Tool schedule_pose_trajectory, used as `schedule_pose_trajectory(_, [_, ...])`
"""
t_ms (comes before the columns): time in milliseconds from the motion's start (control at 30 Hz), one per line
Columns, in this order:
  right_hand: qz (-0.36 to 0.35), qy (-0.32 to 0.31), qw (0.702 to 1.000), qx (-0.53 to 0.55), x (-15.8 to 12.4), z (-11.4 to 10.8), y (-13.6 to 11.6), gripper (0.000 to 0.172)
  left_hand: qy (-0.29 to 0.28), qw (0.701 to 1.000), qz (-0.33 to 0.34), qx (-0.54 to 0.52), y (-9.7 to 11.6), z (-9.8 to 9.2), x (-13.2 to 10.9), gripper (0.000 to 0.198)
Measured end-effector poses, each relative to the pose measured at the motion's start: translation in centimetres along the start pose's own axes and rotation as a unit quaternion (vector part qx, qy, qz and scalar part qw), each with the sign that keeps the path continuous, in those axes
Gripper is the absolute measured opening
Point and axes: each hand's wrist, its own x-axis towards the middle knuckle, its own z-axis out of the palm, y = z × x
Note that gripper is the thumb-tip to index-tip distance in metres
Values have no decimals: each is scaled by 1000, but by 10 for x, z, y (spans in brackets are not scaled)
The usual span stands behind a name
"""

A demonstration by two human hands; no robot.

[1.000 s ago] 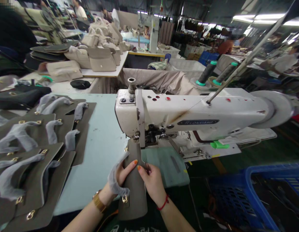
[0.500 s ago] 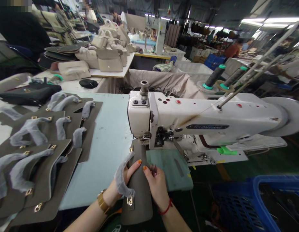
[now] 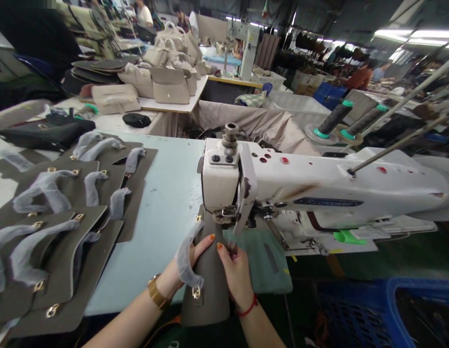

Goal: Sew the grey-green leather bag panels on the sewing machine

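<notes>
At the edge of the desk (image 3: pixel 166 193), holds flap (image 3: pixel 211 287) in left hand (image 3: pixel 198 251) and right hand (image 3: pixel 237 273), each grip clamped on one side; far end already under machine (image 3: pixel 220 183), handle (image 3: pixel 182 258) attached, near length apparently not yet.

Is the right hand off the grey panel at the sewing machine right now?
No, the right hand is at the right edge of the grey panel, its thumb resting on top.

Yellow-edged table (image 3: pixel 235 81) stands mid-room, white-topped worktable (image 3: pixel 195 97) to its left and nearer, whitish plastic bin (image 3: pixel 300 105) to its right, lit fluorescent tubes (image 3: pixel 434 34) high and right of it, dark green floor (image 3: pixel 405 263) below right.
</notes>
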Motion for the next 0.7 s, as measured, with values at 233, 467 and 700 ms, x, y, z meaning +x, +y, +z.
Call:
schedule_pose_trajectory(233, [15, -18, 1000, 10, 14, 2, -2, 34, -6, 977, -74, -200, 12, -3, 11, 58])
schedule_pose_trajectory(467, [-34, -9, 999, 12, 28, 4, -7, 28, -17, 984, -54, -171, 23, -9, 26, 68])
schedule_pose_trajectory(700, [-48, 18, 998, 35, 39, 10, -8, 28, -6, 986, -35, -161, 28, -13, 40, 70])
